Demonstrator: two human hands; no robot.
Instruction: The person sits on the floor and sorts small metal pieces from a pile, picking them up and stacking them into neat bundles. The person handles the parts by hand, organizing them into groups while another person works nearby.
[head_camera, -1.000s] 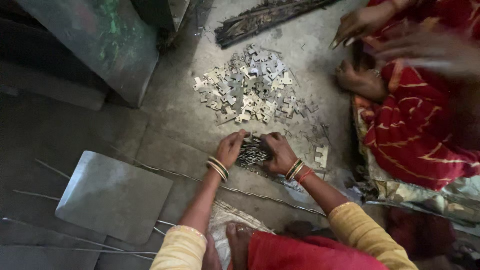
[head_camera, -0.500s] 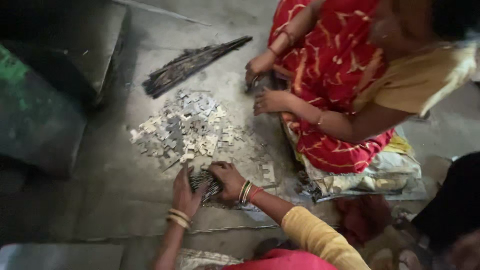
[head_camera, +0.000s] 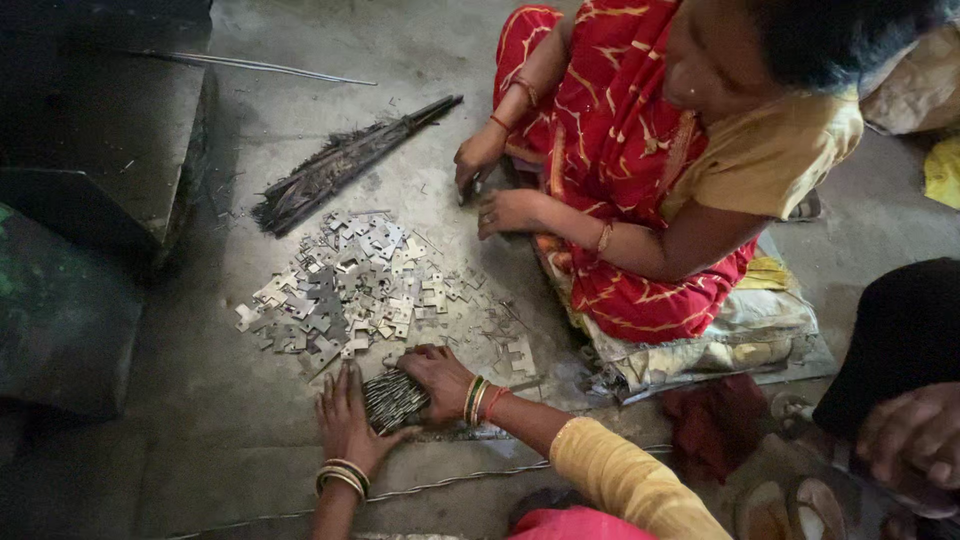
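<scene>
The view has swung right since half a second ago, bringing a seated co-worker in a red patterned garment (head_camera: 640, 150) fully into frame. On the grey concrete floor (head_camera: 200, 440), the left hand (head_camera: 347, 425) and right hand (head_camera: 438, 378) press together from both sides on a tight stack of thin dark metal plates (head_camera: 393, 400), just below a loose heap of flat silvery notched metal pieces (head_camera: 350, 290). A dark charred bundle of sticks (head_camera: 340, 165) lies beyond it.
</scene>
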